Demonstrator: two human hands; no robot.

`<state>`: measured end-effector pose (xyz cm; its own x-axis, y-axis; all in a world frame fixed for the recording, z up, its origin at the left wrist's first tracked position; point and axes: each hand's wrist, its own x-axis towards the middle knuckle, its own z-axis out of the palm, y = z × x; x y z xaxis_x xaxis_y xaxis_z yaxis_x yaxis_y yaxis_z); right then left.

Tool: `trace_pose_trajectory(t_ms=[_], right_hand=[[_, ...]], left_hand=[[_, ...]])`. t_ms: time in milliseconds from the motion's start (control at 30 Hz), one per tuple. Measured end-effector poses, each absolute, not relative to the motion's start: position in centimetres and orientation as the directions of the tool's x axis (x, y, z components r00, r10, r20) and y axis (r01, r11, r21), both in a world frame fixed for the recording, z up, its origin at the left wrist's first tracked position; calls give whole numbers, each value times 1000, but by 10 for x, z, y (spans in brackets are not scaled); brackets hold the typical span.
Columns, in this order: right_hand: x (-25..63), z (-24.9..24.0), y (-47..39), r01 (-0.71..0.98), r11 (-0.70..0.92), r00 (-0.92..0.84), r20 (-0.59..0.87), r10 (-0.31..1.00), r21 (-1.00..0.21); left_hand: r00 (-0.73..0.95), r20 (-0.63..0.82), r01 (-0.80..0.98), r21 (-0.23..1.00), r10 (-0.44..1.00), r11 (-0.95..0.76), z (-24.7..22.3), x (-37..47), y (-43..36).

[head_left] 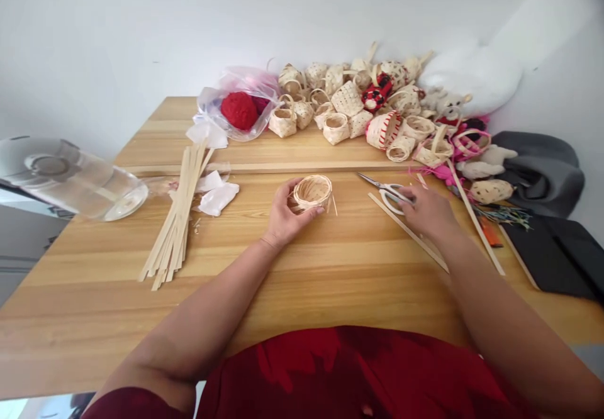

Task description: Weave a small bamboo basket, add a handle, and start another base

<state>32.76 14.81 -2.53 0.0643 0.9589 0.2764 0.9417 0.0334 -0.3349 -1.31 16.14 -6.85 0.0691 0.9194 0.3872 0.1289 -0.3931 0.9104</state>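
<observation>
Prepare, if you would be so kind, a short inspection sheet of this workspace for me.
Surface: wood-grained table, tiny scraps at left.
Work items: small woven basket; scissors; bundle of flat strips at left.
Clutter: many woven baskets massed at the back; red yarn ball in a plastic bag.
Hands: left hand holds the small woven basket; right hand is at the scissors' handles, grip unclear.
Cables: nothing seen.
Surroundings: pale wall behind; transparent bottle at far left.

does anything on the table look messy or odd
Tiny scraps litter the table beside the strip bundle, like unswept offcuts; a stray end pokes out from the small basket in the left hand, looking untrimmed.
</observation>
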Motion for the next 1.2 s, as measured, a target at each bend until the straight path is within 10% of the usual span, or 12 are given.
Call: trace_pose_trajectory(t_ms=[267,333,433,533,800,1200], right_hand=[[335,-22,165,960,65,-5,214,977,-274],[322,-12,158,928,21,48,177,983,-371],[289,4,141,553,-102,92,-61,994,-827],[256,13,125,291,-92,-2,-97,995,-952],[227,5,102,-61,-470,-449,-397,801,-880],[230,0,98,-137,-550,-533,-407,742,-824]], left_hand=[[-121,570,400,777,813,-486,-58,-16,160],[-130,554,397,789,822,-469,-56,-16,158],[-116,496,358,829,861,-429,-57,-17,158],[-112,506,388,815,856,-431,-59,-18,160],[-81,707,585,604,702,-541,-53,-17,155],[3,784,642,475,621,-602,-47,-16,150]])
